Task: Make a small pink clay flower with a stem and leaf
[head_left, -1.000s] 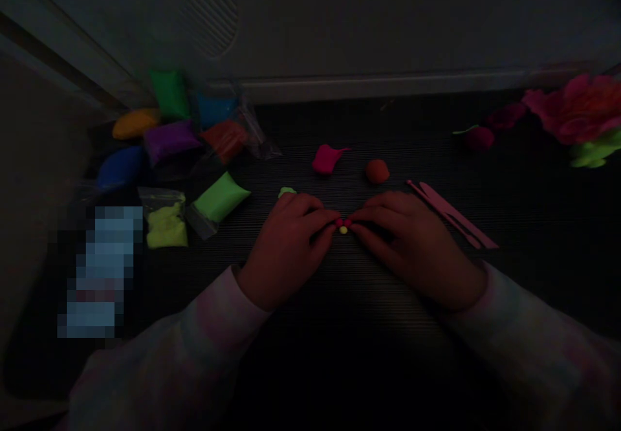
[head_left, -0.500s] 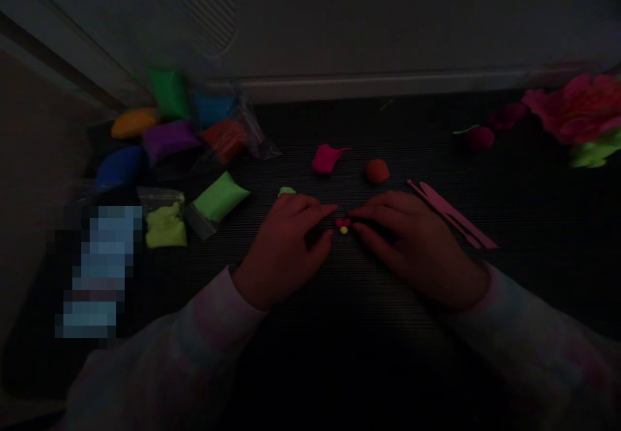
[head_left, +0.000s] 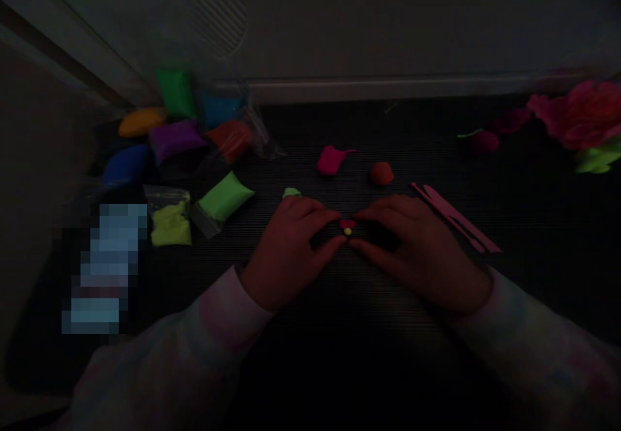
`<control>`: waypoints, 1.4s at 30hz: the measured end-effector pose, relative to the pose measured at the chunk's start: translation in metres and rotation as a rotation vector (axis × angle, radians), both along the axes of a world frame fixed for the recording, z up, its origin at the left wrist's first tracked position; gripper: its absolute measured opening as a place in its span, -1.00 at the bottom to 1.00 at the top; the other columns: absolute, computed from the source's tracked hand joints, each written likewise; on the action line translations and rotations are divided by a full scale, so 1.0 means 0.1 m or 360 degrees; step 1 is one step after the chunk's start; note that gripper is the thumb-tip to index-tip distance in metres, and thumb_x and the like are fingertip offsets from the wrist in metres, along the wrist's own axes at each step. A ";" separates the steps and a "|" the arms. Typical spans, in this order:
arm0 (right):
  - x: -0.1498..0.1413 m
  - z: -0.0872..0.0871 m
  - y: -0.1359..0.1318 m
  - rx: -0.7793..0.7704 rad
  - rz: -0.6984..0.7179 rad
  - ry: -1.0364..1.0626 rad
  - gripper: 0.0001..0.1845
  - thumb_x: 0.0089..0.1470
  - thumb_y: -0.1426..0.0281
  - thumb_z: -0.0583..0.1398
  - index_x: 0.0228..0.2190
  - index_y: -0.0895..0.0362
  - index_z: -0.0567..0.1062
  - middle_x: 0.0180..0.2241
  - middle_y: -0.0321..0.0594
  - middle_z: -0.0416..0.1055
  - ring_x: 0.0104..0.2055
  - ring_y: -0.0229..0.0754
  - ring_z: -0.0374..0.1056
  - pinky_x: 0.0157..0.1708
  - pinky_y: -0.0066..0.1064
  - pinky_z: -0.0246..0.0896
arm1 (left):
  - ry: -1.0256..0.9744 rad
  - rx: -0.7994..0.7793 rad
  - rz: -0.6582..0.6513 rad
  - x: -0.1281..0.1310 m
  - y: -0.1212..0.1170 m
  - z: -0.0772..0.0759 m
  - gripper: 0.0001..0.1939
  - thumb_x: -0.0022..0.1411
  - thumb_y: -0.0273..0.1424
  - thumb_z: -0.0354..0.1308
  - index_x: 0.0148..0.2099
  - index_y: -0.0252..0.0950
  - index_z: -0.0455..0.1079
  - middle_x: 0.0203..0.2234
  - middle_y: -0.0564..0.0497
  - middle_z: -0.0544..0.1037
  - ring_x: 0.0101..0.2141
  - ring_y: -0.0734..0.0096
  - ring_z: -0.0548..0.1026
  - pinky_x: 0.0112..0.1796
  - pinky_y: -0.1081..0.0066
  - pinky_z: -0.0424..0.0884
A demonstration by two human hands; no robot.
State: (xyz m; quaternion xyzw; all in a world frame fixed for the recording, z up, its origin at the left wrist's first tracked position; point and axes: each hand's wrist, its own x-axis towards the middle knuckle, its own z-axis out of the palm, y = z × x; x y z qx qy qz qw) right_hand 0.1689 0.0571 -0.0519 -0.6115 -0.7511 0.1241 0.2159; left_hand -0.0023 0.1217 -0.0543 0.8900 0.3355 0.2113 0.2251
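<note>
Head view: the yellow ball [head_left: 347, 231] lies on the dark table [head_left: 422, 127], with two pink balls [head_left: 343, 224] at its far side. Your left hand [head_left: 294, 250] is left of it and your right hand [head_left: 422, 256] right of it, each with thumb and index finger parted around the group; fingertip contact cannot be determined. Beyond it sit the magenta lump [head_left: 329, 161] and orange ball [head_left: 381, 173], with the pink tools [head_left: 458, 218] to its right.
</note>
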 end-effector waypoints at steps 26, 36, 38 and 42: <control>-0.02 -0.02 0.01 0.0024 -0.0003 -0.0061 -0.80 0.02 0.32 0.08 -0.32 0.14 0.41 -0.33 -0.17 0.39 -0.28 -0.16 0.28 -0.30 -0.26 0.14 | -0.0002 0.0141 -0.0036 0.02 -0.03 -0.05 -0.83 0.10 -0.36 0.06 -0.27 -0.32 0.37 -0.39 0.00 0.43 -0.32 0.40 0.32 -0.24 0.34 0.29; -0.02 -0.01 0.01 0.0016 0.0000 -0.0053 -0.80 0.01 0.32 0.08 -0.31 0.15 0.40 -0.32 -0.18 0.39 -0.28 -0.15 0.28 -0.30 -0.26 0.13 | -0.0015 0.0106 -0.0030 0.02 -0.03 -0.07 -0.83 0.10 -0.37 0.05 -0.25 -0.32 0.36 -0.38 0.00 0.42 -0.30 0.40 0.33 -0.22 0.32 0.29; -0.02 -0.01 0.01 0.0019 0.0003 -0.0024 -0.79 0.01 0.33 0.08 -0.30 0.14 0.39 -0.32 -0.17 0.39 -0.27 -0.15 0.28 -0.30 -0.26 0.14 | -0.0018 0.0063 -0.0021 0.01 -0.03 -0.05 -0.78 0.08 -0.36 0.08 -0.20 -0.32 0.34 -0.35 -0.02 0.42 -0.28 0.39 0.33 -0.22 0.31 0.30; -0.02 0.01 0.00 0.0003 0.0004 -0.0004 -0.78 0.00 0.36 0.09 -0.26 0.15 0.38 -0.31 -0.16 0.39 -0.25 -0.14 0.27 -0.28 -0.24 0.15 | -0.0020 0.0030 -0.0041 -0.04 0.02 0.02 -0.71 0.04 -0.38 0.12 -0.15 -0.33 0.32 -0.31 -0.03 0.41 -0.25 0.39 0.34 -0.22 0.34 0.32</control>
